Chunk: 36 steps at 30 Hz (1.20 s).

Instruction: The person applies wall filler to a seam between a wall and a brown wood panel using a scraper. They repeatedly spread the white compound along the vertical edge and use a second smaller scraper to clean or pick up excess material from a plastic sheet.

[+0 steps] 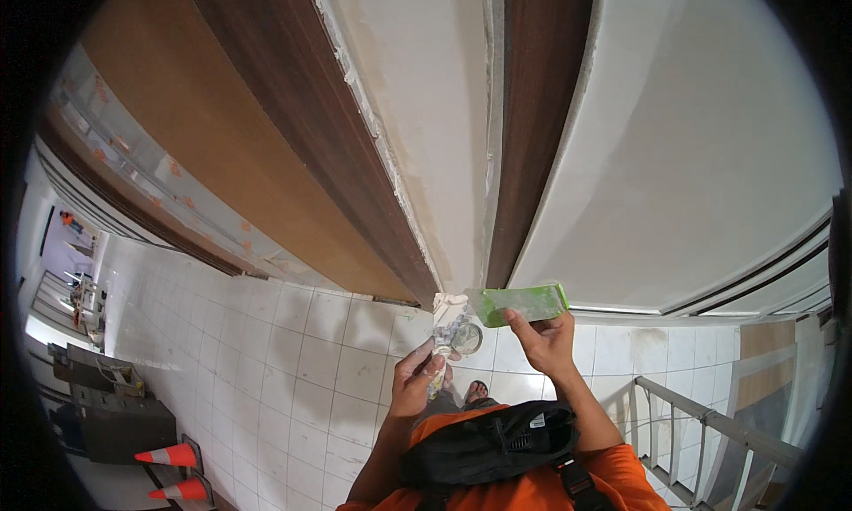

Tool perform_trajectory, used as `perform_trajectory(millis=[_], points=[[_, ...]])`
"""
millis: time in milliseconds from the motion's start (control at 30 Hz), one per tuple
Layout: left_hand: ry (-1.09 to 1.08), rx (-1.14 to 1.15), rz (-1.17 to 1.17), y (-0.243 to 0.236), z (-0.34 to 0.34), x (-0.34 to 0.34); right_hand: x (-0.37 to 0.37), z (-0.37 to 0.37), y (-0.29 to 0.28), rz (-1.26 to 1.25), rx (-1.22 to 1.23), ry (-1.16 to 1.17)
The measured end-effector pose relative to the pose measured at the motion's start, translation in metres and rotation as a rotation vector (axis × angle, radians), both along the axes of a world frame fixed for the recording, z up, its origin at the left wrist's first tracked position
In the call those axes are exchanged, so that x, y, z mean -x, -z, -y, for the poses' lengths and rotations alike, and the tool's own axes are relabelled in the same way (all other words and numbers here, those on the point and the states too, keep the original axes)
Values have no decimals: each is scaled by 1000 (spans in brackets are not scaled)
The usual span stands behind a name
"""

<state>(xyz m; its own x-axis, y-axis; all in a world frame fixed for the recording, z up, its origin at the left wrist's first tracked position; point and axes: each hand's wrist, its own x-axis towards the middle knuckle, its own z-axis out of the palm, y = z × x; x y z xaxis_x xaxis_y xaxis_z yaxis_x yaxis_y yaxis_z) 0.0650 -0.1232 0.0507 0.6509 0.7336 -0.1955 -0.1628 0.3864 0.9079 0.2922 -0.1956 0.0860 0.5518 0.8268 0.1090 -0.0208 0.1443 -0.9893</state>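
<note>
My left hand (415, 380) is closed round the handle of a putty knife (441, 339), whose blade carries a lump of off-white putty (450, 302). In my right hand (545, 342) is a green translucent plastic spreader (532, 303), gripped with the thumb on top. The spreader's left end is close to the putty on the knife; whether they touch I cannot tell. Just below them shows a round, putty-smeared container (467, 338). Straight ahead, a white wall strip (426, 129) between dark wood trims (545, 94) has rough putty along its edges.
To the right stands a metal ladder or rail (710, 415), close to my right arm. White floor tiles (311, 369) spread below. At the left are two orange and white cones (173, 455) beside a dark box-like object (133, 418). A brown board (222, 147) lines the left wall.
</note>
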Motion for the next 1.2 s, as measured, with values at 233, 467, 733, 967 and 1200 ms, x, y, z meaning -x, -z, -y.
perform_trajectory(millis=[233, 467, 733, 967, 1200], points=[[1, 68, -8, -8, 2, -3, 2, 4, -2, 79, -15, -1], [-19, 113, 32, -6, 5, -7, -2, 6, 4, 302, -8, -46], [-41, 15, -53, 5, 8, -9, 3, -3, 2, 517, -117, -101], [-78, -18, -132, 11, 8, -6, 7, -1, 16, 396, -59, -214], [-215, 238, -140, 25, -3, 17, -12, -35, -29, -136, 31, -149]])
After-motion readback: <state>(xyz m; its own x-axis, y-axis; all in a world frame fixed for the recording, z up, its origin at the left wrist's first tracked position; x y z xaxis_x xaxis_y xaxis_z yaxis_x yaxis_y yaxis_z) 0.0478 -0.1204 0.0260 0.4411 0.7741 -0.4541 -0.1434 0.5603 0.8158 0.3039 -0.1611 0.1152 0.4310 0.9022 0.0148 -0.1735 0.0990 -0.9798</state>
